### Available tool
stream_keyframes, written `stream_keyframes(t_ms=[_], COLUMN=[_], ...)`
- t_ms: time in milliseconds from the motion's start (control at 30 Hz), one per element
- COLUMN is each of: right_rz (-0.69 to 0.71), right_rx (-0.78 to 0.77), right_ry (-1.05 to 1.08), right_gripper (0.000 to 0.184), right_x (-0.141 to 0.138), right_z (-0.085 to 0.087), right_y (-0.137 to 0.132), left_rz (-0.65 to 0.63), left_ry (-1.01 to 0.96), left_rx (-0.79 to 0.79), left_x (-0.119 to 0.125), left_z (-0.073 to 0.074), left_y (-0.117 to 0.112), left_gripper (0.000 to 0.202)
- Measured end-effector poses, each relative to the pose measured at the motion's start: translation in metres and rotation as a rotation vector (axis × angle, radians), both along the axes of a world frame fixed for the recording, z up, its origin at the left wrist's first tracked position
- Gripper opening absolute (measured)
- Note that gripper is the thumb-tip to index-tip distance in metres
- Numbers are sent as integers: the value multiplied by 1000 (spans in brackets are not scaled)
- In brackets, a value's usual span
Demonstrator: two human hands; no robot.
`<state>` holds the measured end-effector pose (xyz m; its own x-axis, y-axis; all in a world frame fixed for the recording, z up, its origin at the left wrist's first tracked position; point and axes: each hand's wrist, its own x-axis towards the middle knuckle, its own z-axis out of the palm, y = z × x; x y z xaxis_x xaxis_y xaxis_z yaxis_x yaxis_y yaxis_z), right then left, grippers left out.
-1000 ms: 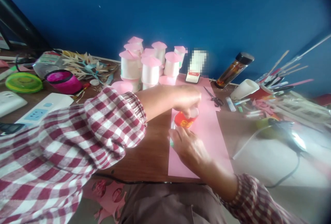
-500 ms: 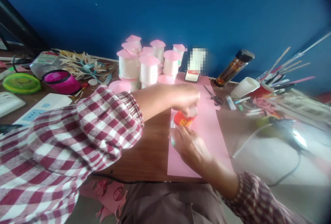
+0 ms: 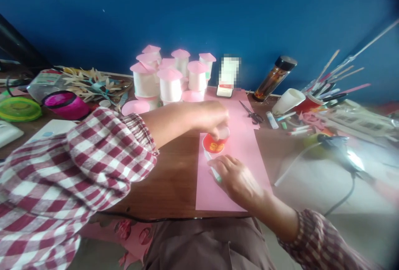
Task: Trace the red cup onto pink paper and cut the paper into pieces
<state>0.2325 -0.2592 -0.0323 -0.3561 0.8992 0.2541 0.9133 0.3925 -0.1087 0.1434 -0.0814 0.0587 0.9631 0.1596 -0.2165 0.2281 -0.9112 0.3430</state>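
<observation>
A red paper cup [image 3: 215, 144] stands upside down on a pink paper sheet [image 3: 243, 149] on the brown table. My left hand [image 3: 212, 118] comes in from the left and grips the cup from above, fingers closed over its top. Just below the cup, my right hand [image 3: 237, 178] rests on the sheet and pinches a thin pen-like stick with a green end [image 3: 215, 172], its tip close to the cup's rim. Both sleeves are red and white checked.
White cups with pink paper lids [image 3: 170, 80] cluster at the back. Scissors [image 3: 252, 115], a dark bottle [image 3: 271, 79], a tipped white cup [image 3: 288, 100] and pens lie back right. A glue gun with cable [image 3: 339, 149] sits right. A pink bowl [image 3: 65, 104] and green lid [image 3: 18, 108] are left.
The view has shifted a little, so everything sits lower left in the frame. My right hand has moved slightly down and right from the cup. My left hand still holds the cup.
</observation>
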Motion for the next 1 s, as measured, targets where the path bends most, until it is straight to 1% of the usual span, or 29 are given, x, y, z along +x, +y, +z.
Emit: stream_keyframes(t_ms=[67, 133, 267, 367, 467, 567, 667, 767, 867, 1000], right_rz=[7, 11, 19, 23, 11, -45, -131, -201, -249, -320], right_rx=[10, 10, -8, -23, -47, -88, -126, -141, -139, -94], right_ry=[41, 91, 211, 317, 408, 497, 567, 593, 604, 640], right_gripper=[13, 14, 13, 14, 13, 11, 10, 9, 10, 13], right_x=[7, 13, 25, 34, 42, 50, 57, 62, 66, 72], right_z=[-2, -4, -4, -2, 0, 2, 1, 0, 0, 0], right_y=[-3, -5, -7, -7, -7, -8, -8, -7, -6, -8], left_rz=[14, 27, 49, 57, 35, 5, 5, -6, -1, 0], left_ry=[54, 75, 77, 59, 27, -3, -15, -28, -27, -8], left_rx=[72, 110, 99, 84, 54, 29, 11, -5, 0, 25], left_x=[0, 0, 0, 0, 0, 0, 1, 1, 1, 2], left_z=[5, 8, 11, 11, 9, 7, 5, 4, 5, 6], left_y=[-4, -6, -9, -9, -8, -6, -4, -4, -5, -6], left_gripper=[25, 27, 27, 23, 16, 10, 5, 8, 11, 7])
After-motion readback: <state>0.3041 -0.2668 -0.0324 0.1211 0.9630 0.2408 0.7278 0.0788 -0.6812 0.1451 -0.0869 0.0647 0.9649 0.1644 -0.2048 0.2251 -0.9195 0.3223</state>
